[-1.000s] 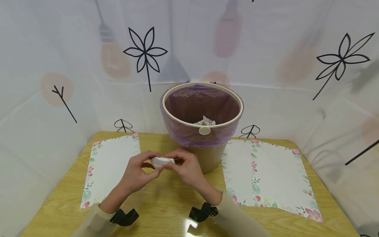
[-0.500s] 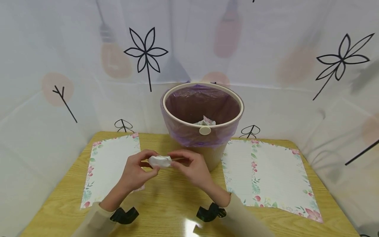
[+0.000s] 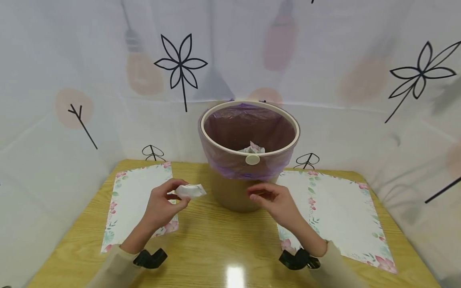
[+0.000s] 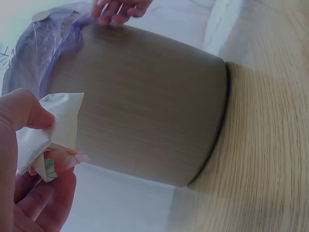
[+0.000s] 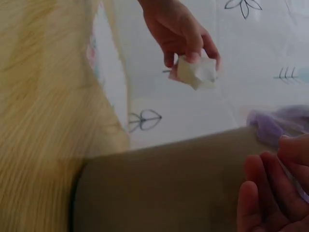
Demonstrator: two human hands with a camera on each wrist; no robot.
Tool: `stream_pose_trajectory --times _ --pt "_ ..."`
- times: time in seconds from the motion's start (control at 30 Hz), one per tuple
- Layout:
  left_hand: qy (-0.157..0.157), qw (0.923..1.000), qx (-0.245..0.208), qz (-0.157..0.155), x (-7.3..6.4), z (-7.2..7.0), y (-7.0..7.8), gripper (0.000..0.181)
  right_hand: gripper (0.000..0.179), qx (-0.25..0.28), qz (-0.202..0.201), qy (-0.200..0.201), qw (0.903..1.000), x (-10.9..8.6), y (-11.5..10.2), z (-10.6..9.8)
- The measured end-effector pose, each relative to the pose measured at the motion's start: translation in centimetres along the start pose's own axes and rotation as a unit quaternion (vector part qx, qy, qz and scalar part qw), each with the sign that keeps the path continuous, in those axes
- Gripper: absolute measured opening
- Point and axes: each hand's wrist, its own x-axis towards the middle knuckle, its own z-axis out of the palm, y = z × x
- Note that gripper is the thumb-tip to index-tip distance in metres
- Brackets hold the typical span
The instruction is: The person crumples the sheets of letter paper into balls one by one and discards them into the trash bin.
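Between thumb and fingers, my left hand (image 3: pixel 163 204) pinches a crumpled piece of paper (image 3: pixel 191 191) above the table. In the left wrist view the crumpled paper (image 4: pixel 65 121) is white with dotted lines, and a pink and green flower print shows at its lower end. My right hand (image 3: pixel 275 202) holds nothing; its fingers hang loosely curled in front of the bin's right side. Behind both hands stands a beige trash bin (image 3: pixel 230 196) lined with a purple plastic bag (image 3: pixel 245 166). More crumpled paper (image 3: pixel 253 149) shows inside the bin.
A flower-bordered sheet of paper (image 3: pixel 138 196) lies at the left of the wooden table (image 3: pixel 216 252). Overlapping sheets of the same paper (image 3: pixel 345 216) lie at the right. A printed white cloth (image 3: pixel 126 120) hangs behind and at the sides.
My right hand has let go of the crumpled paper and moved away to the right. The left hand keeps the paper and has shifted slightly left.
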Motion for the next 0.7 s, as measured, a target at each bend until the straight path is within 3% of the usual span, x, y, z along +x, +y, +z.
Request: stream_pose_trajectory --times 0.13,0.2,0.43,0.57,0.7 --pt "0.009 0.9998 0.018 -0.003 0.1 -0.6 1.4 0.034 0.017 -0.009 0.007 0.032 0.9994 -0.9 0.1 -3.3" --pt "0.010 0.9996 0.026 -0.007 0.1 -0.9 1.3 0.033 0.017 -0.011 0.014 0.059 0.9981 -1.1 -0.1 -4.9" --pt "0.016 0.9990 0.038 -0.017 0.3 -1.0 -3.8 0.035 0.018 -0.058 0.026 0.171 0.9833 -0.2 -1.4 -8.5" --pt "0.016 0.9982 0.057 -0.007 1.5 -1.7 -4.6 0.034 0.022 -0.062 0.012 0.214 0.9749 1.0 -1.9 -9.4" --pt "0.020 0.9965 0.080 0.011 3.1 -2.7 -4.6 0.034 0.026 -0.075 0.005 0.228 0.9707 2.1 -2.5 -9.7"
